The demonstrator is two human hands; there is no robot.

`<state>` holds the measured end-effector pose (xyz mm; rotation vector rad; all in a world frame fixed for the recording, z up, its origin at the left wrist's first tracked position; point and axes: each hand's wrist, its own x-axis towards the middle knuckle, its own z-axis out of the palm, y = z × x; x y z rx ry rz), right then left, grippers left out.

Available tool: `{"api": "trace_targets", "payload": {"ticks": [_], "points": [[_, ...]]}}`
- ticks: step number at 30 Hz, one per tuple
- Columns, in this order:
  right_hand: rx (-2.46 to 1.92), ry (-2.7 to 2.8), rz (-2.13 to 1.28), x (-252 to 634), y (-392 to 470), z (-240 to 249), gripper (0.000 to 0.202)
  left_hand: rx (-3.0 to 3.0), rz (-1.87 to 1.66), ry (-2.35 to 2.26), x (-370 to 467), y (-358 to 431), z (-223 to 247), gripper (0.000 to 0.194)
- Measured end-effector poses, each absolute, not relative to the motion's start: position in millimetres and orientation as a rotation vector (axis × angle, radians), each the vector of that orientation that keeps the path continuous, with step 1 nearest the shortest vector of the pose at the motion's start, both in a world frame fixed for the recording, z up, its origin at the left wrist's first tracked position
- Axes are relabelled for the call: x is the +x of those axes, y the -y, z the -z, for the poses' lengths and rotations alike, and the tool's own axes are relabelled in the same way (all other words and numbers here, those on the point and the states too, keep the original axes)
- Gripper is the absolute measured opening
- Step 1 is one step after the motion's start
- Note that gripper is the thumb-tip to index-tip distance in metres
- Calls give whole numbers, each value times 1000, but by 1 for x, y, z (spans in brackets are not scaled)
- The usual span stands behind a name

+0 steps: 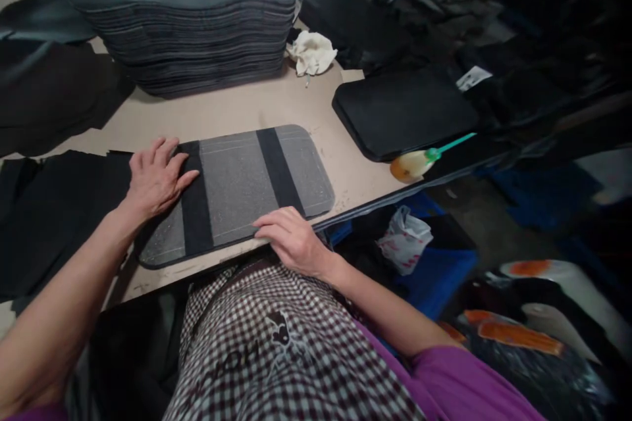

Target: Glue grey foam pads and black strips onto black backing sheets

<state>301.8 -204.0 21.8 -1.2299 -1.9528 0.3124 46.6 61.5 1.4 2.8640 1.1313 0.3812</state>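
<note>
A flat grey panel (237,177) with rounded corners, pale lines near its long edges and two black bands across it lies at the table's front edge. My left hand (157,174) rests on its left end, fingers spread beside the left black band (197,210). At the near edge, my right hand (293,237) has its fingers together and bent over the rim, closed on the panel; part of the thumb is hidden. The right black band (279,168) runs just beyond those fingers.
Behind stands a tall stack of dark sheets (187,39). A crumpled white cloth (312,52) lies beside it. To the right are black padded panels (405,108) and a glue-coloured bottle with a green stem (412,166). Black pieces (59,210) lie left; a plastic bag (405,240) sits below.
</note>
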Motion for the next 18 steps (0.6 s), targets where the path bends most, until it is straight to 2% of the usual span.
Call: {"api": "trace_targets", "payload": {"ticks": [6,12,18], "points": [[-1603,1604,-217,388,246,-23,21,2854,-556,-1145,74,-56,-21,54],[-1692,1649,-171,426,260,-11,19,2864,-556,-586,145,24,-38,22],[-1619,1744,-159,427,258,-7,22,2821,-396,-265,194,83,-31,18]]}}
